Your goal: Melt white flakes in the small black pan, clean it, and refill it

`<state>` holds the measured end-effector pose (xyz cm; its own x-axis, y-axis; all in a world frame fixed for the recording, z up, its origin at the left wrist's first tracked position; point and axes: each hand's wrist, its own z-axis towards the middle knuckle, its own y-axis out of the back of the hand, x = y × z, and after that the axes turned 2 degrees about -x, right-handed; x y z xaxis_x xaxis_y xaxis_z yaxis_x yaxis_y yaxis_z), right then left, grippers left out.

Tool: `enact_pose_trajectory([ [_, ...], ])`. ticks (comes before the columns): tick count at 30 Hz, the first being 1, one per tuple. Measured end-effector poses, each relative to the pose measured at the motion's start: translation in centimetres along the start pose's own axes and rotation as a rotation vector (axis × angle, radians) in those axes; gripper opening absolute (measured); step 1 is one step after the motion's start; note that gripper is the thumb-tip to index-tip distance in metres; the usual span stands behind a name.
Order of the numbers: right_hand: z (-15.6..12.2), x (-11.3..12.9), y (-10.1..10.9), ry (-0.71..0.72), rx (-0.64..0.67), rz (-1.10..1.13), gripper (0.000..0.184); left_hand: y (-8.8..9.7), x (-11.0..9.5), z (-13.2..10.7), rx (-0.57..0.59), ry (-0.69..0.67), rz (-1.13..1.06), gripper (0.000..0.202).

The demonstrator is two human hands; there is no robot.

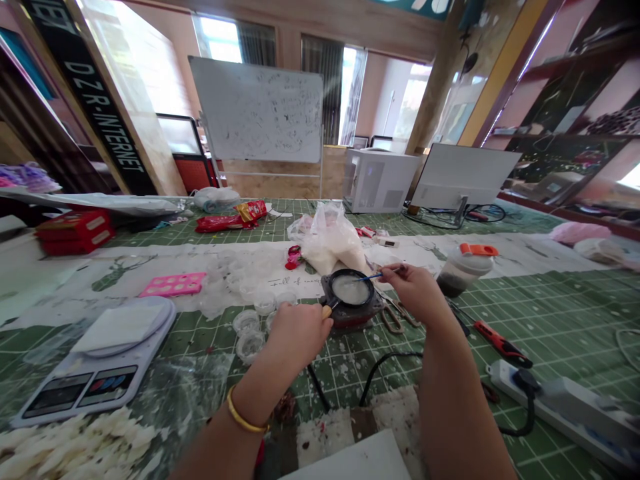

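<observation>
1. Clasping the pan's point(351, 272) handle point(327, 311), the left grip point(301, 331) looks firmly closed to me; the pan sits just beyond it, over a dark hotplate point(350, 324).
2. The right grip point(414, 288) pinches a blue stick point(369, 277), its far end inside the pan.
3. Scissors point(393, 321) lie on the desk point(530, 303) near the right grip; a shaker point(466, 268) stands to its right.
4. Clear cups point(251, 347) cluster left of the left grip.

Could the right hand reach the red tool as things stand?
Probably yes: the red tool lies near the right forearm, nothing visible covering it. But the right hand holds a blue stick, so its fingers may need freeing first.
</observation>
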<state>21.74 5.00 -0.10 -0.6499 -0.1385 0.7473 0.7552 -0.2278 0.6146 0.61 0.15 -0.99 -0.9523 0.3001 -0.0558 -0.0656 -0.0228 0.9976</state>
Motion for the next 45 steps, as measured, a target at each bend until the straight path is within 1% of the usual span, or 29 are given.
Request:
enact_pose_trajectory([
  [1,-0.1,0.1,0.2,0.002,-0.006,-0.028,0.032,0.0,0.0,0.0,0.001,0.001,0.000,0.035],
  [4,-0.4,0.4,0.6,0.058,0.159,0.057,0.032,0.1,0.0,0.0,-0.009,-0.006,-0.004,0.034],
  [5,-0.5,0.5,0.6,0.062,0.178,0.066,0.032,0.1,0.0,0.0,-0.013,-0.008,-0.004,0.034],
  [6,-0.5,0.5,0.6,0.051,0.154,0.042,0.032,0.2,0.0,0.0,-0.015,-0.009,-0.002,0.034],
  [8,-0.5,0.5,0.5,0.006,0.040,-0.055,0.032,0.2,-0.1,0.0,-0.012,-0.007,0.004,0.035],
  [9,-0.4,0.5,0.5,-0.002,0.009,-0.081,0.032,0.2,-0.1,0.0,-0.007,-0.004,0.006,0.035],
  [10,-0.4,0.5,0.4,0.004,0.026,-0.068,0.032,0.2,-0.1,0.0,-0.005,-0.001,0.005,0.035],
  [13,-0.4,0.5,0.2,0.059,0.183,0.067,0.031,0.0,0.0,0.0,-0.013,0.005,0.003,0.035],
  [14,-0.4,0.6,0.1,0.062,0.178,0.071,0.031,0.0,0.0,0.0,-0.016,0.006,0.004,0.035],
  [17,-0.3,0.6,-0.2,0.029,0.012,-0.024,0.030,0.0,0.0,0.0,-0.009,0.009,0.009,0.035],
  [18,-0.3,0.6,-0.2,0.023,-0.003,-0.035,0.029,0.0,0.0,0.0,-0.007,0.008,0.010,0.034],
  [19,-0.3,0.6,-0.3,0.027,0.029,-0.014,0.029,0.0,0.0,0.0,-0.005,0.006,0.009,0.034],
  [21,-0.3,0.6,-0.3,0.059,0.150,0.061,0.030,0.0,0.0,0.1,-0.013,0.003,0.008,0.034],
  [22,-0.3,0.5,-0.3,0.071,0.174,0.074,0.030,0.0,0.0,0.1,-0.018,0.001,0.007,0.034],
  [23,-0.2,0.5,-0.3,0.069,0.151,0.060,0.030,-0.1,0.0,0.1,-0.022,0.000,0.008,0.034],
  [25,-0.2,0.5,-0.3,0.040,0.032,-0.021,0.030,-0.1,0.0,0.1,-0.027,-0.004,0.014,0.035],
  [26,-0.2,0.5,-0.3,0.029,-0.004,-0.047,0.029,-0.1,0.0,0.1,-0.028,-0.008,0.016,0.035],
  [27,-0.2,0.5,-0.2,0.026,0.009,-0.039,0.029,-0.1,0.0,0.1,-0.027,-0.011,0.018,0.035],
  [30,-0.3,0.4,-0.1,0.063,0.195,0.087,0.029,-0.2,0.0,0.1,-0.021,-0.011,0.017,0.035],
  [31,-0.2,0.4,-0.1,0.064,0.204,0.101,0.029,-0.2,0.0,0.1,-0.021,-0.009,0.017,0.035],
  [32,-0.2,0.3,-0.1,0.054,0.165,0.084,0.030,-0.2,0.0,0.1,-0.023,-0.007,0.018,0.035],
  [34,-0.1,0.2,-0.1,0.018,0.023,0.002,0.031,-0.2,0.0,0.1,-0.024,-0.008,0.018,0.036],
  [35,0.0,0.1,-0.2,0.007,-0.019,-0.021,0.031,-0.1,0.0,0.0,-0.023,-0.008,0.017,0.036],
  [36,0.0,0.1,-0.2,0.006,-0.015,-0.012,0.030,-0.1,0.0,0.0,-0.018,-0.009,0.015,0.036],
  [39,-0.1,0.2,-0.5,0.044,0.194,0.122,0.030,-0.1,0.0,0.0,-0.004,-0.010,0.013,0.035],
  [40,-0.1,0.2,-0.6,0.053,0.231,0.140,0.030,-0.1,0.0,0.0,-0.004,-0.011,0.013,0.035],
  [41,-0.1,0.2,-0.7,0.054,0.216,0.126,0.030,-0.1,0.0,0.0,-0.006,-0.010,0.013,0.034],
  [44,0.0,0.2,-1.1,0.037,0.026,0.014,0.029,-0.1,0.0,0.0,-0.013,-0.007,0.015,0.034],
  [45,0.0,0.2,-1.3,0.039,0.016,0.011,0.028,-0.1,0.0,0.1,-0.014,-0.009,0.013,0.034],
])
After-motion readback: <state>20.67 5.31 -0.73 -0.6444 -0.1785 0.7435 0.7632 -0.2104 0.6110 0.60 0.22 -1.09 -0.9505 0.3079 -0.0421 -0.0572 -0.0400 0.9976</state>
